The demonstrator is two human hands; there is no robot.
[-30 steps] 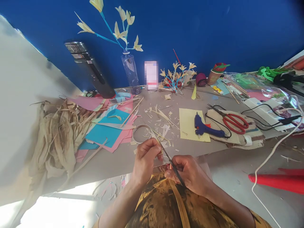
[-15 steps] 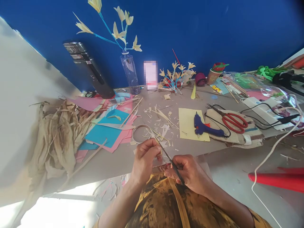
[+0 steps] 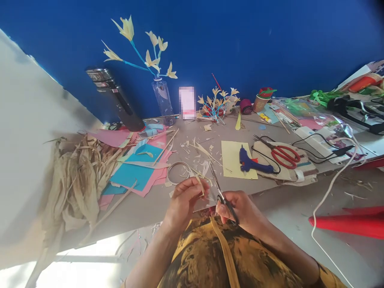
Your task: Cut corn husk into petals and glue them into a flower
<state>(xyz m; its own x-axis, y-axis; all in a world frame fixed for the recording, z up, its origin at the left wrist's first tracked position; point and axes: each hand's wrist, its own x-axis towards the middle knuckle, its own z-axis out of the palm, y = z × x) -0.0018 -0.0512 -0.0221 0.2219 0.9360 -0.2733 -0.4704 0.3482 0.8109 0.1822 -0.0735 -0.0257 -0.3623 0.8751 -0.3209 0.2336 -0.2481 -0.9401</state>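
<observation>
My left hand (image 3: 185, 197) is closed, pinching a small pale yellow strip (image 3: 200, 187) that looks like dried husk. In my right hand (image 3: 240, 206) are dark-handled scissors (image 3: 217, 181), fingers in the loops and blades pointing away from me over the table edge. The blades are just right of the left hand, apart from the strip. Beyond the hands, a roll of tape (image 3: 179, 173) lies flat among pale scraps (image 3: 207, 154). A blue glue gun (image 3: 255, 165) rests to the right, partly on a yellow sheet (image 3: 230, 154).
Red-handled pliers or shears (image 3: 285, 155) lie on a folded cloth (image 3: 303, 170). At left are blue paper (image 3: 133, 170) and a pile of dried husks (image 3: 75, 184). A dark flask (image 3: 117, 100), a bottle (image 3: 162, 100) with husk flowers, and a power strip (image 3: 318, 144) stand around.
The scissors have come away from the strip, to the right, with blades now pointing more straight ahead. The left hand has turned slightly, showing the strip more. The view has shifted a little.
</observation>
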